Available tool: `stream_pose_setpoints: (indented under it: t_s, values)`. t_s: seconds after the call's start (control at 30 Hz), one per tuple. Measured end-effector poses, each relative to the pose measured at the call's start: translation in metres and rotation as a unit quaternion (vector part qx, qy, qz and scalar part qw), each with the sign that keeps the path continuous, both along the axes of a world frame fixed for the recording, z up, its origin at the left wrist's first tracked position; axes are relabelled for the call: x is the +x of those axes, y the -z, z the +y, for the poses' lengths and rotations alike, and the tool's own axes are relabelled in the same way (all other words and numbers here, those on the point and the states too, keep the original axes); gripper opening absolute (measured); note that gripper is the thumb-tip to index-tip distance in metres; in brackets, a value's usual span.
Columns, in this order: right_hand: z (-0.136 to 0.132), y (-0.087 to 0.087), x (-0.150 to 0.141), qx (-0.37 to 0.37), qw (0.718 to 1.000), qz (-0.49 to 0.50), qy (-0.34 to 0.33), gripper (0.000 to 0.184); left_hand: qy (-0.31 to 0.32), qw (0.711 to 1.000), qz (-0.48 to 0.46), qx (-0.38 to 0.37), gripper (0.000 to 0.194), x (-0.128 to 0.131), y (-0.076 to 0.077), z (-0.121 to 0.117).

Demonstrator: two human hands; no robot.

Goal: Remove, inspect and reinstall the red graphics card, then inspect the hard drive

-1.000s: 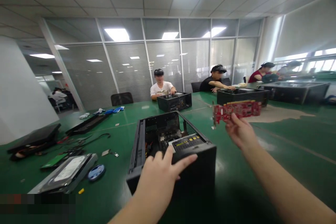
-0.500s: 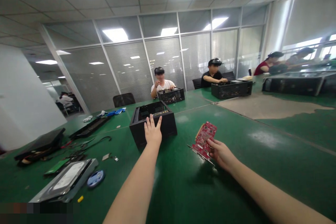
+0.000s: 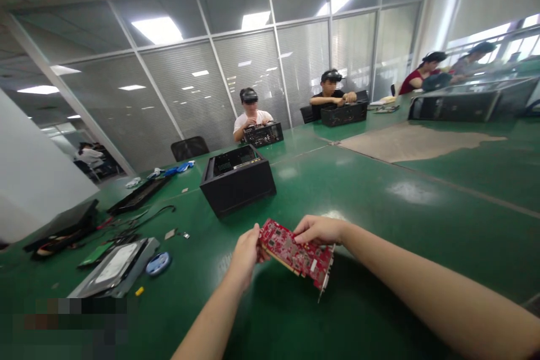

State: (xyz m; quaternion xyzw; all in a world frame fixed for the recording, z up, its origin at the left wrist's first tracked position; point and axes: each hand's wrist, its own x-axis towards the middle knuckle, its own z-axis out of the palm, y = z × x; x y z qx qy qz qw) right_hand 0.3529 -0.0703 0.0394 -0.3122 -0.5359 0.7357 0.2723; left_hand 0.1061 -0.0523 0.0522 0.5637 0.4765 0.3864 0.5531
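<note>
Between my hands is a red graphics card [image 3: 291,250], held above the green table [image 3: 363,197]. Its metal bracket points to the lower right and its gold edge contacts face down toward me. My left hand [image 3: 247,253] grips the card's left end, thumb on top and fingers partly hidden behind. Along the upper edge, my right hand [image 3: 320,230] pinches the card between thumb and fingers. Beyond both hands stands a black computer case [image 3: 238,183] with its top side uncovered; its inside shows only in part.
On the left lie a hard drive [image 3: 118,267], a blue round part [image 3: 158,264], a yellow bit [image 3: 139,291], a green circuit board [image 3: 93,256] and cables. Across the table, people work at other computer cases [image 3: 264,134]. A brown patch [image 3: 413,140] marks the table at right.
The black case has been pushed away from me. My left hand has left it and taken the card's left end. My right hand has brought the card inward and turned it.
</note>
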Motion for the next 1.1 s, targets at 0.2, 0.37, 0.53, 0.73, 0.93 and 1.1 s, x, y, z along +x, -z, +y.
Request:
stream_pose_setpoints:
  t_s: [0.2, 0.37, 0.53, 0.73, 0.93, 1.1]
  values:
    - [0.007, -0.005, -0.018, 0.048, 0.995, -0.005, 0.085, 0.041, -0.073, 0.991, -0.111, -0.036, 0.045, -0.034, 0.016, -0.011]
    - [0.006, 0.017, -0.009, 0.026, 0.969, 0.059, 0.237, 0.053, -0.165, 0.970, -0.180, -0.020, 0.040, -0.046, 0.028, 0.002]
    - [0.009, 0.030, -0.026, 0.166, 0.951, -0.050, 0.255, 0.093, -0.217, 0.954, -0.206, 0.003, 0.034, -0.043, 0.032, 0.008]
    - [0.005, 0.033, -0.040, 0.321, 0.877, -0.128, 0.334, 0.071, -0.216, 0.954, -0.200, 0.049, 0.033, -0.041, 0.032, 0.006]
    - [0.002, 0.027, -0.035, 0.331, 0.867, -0.140, 0.346, 0.071, -0.218, 0.954, -0.170, 0.114, 0.045, -0.038, 0.028, 0.000]
    - [0.006, 0.028, -0.033, 0.307, 0.875, -0.139, 0.348, 0.071, -0.202, 0.965, -0.127, 0.113, 0.049, -0.039, 0.029, 0.000]
